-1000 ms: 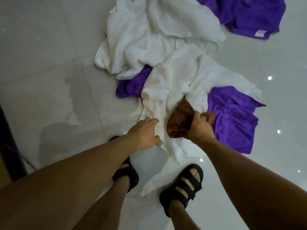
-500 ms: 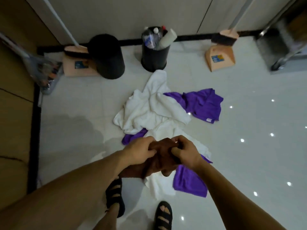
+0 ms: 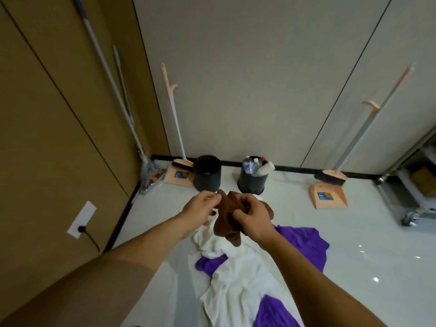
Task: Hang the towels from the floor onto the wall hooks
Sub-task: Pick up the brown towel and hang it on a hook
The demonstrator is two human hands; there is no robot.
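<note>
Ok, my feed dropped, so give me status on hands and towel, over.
Left grip and right grip both pinching bunched brown cloth towel, held above pile. White towels and purple towels heaped on glossy floor below. No wall hooks in view.

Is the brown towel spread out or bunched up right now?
Bunched up: the brown towel hangs crumpled between the left hand and right hand, both gripping it.
</note>
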